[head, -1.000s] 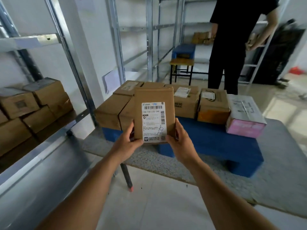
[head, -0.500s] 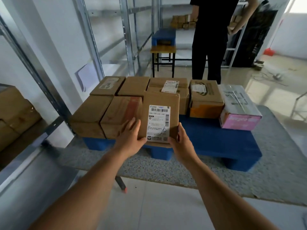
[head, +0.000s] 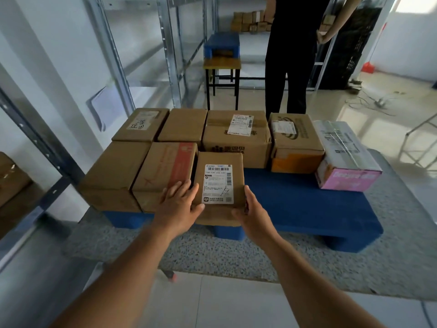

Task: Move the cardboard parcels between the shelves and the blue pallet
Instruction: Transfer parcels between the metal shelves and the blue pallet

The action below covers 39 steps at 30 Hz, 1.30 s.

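On the pallet seven parcels already sit; both hands clamp an eighth parcel, not yet released.

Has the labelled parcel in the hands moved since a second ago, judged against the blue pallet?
Yes. The labelled parcel has come down and forward onto the blue pallet, beside the red-marked box; both hands still hold it.
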Available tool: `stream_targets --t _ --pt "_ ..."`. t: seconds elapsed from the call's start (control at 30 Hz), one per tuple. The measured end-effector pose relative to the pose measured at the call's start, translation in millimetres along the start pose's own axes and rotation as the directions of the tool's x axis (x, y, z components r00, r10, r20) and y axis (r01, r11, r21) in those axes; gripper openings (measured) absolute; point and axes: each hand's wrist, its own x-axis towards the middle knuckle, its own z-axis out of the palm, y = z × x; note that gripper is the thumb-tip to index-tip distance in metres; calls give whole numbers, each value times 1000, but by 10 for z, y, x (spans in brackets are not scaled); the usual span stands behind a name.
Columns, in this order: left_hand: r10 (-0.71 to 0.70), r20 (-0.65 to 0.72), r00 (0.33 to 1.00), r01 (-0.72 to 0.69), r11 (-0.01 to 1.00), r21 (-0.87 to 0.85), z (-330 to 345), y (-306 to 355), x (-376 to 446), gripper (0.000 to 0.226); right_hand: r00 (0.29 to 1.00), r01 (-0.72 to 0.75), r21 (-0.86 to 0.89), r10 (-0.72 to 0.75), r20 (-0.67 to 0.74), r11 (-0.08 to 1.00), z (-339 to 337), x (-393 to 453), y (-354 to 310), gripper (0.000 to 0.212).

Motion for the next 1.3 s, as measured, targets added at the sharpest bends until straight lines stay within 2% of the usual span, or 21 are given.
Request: stream_targets --t 0.27,0.43,0.63,0.73,0.83,0.93,1.03,1.17,1.3 --pt "44 -167 985 -31 997 77 -37 -38 56 55 997 -13 -7 13 -73 1000 57 149 -6 69" --pt "62 -210 976 -41 994 104 -55 -51 116 51 996 -8 -55 3 -91 998 92 222 -16 69" --pt "65 -221 973 -48 996 79 -53 -48 95 50 996 -35 -100 27 -84 994 93 227 -16 71" --pt "56 -178 982 -60 998 -16 -94 -41 52 55 994 -24 -88 15 -108 996 56 177 -92 78" --pt "26 -190 982 -50 991 -122 -144 -30 -96 59 982 64 -197 -97 -162 978 9 87 -225 71" --pt "-18 -259 966 -26 986 -166 -202 -1 -321 58 944 157 -401 -256 -207 902 -23 -30 -341 52" --pt "-85 -304 949 18 976 -217 -236 36 -592 57 904 239 -517 -382 -190 822 6 -209 -410 43" --pt "-195 -316 929 117 961 -251 -196 82 -1004 59 866 363 -568 -492 -86 739 151 -486 -429 30" --pt "-265 -334 905 196 954 -227 -162 68 -1360 60 836 443 -532 -546 -45 722 290 -707 -460 25"
